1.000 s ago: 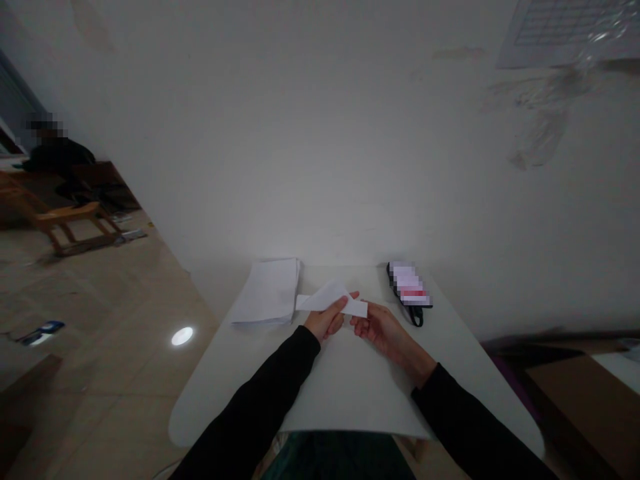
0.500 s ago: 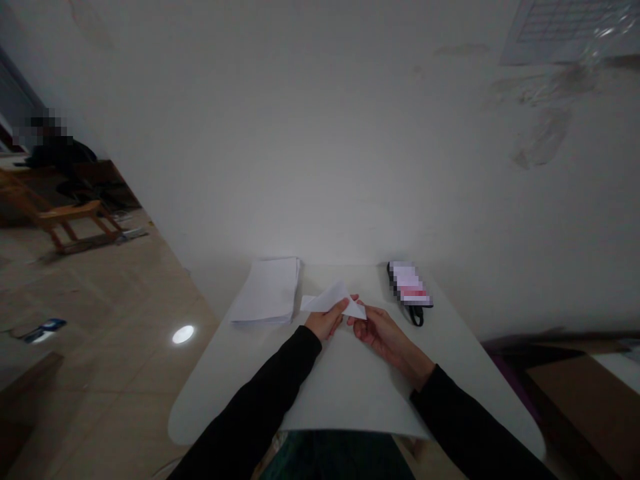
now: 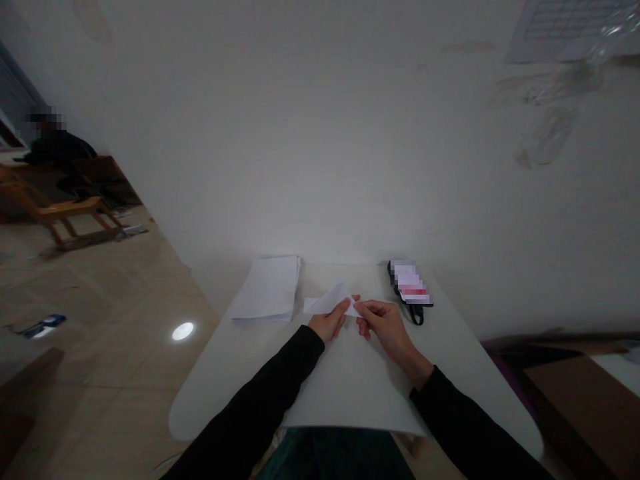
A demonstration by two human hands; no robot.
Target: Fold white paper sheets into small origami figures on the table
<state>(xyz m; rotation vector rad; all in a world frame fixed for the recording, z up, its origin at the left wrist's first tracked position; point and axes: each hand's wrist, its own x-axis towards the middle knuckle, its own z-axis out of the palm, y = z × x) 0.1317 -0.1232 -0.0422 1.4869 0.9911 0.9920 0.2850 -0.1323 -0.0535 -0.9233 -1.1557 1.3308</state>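
A small folded sheet of white paper [image 3: 330,299] is held above the table, with a pointed flap rising at its top. My left hand [image 3: 330,323] is closed on its lower middle, thumb on the front face and fingers behind. At the paper's right end, my right hand [image 3: 387,327] pinches the edge between thumb and forefinger, its other fingers curled below. Both hands are close together, and they cover parts of the folds.
A stack of white paper [image 3: 267,290] lies on the white table [image 3: 350,393] at left. A phone [image 3: 411,283] with a black strap lies at right. The wall [image 3: 320,147] stands behind. Far left, a person [image 3: 60,150] sits near a wooden chair [image 3: 70,208].
My right hand has shifted slightly, its thumb and forefinger now over the front of the paper's right end. My left hand keeps its hold with little movement.
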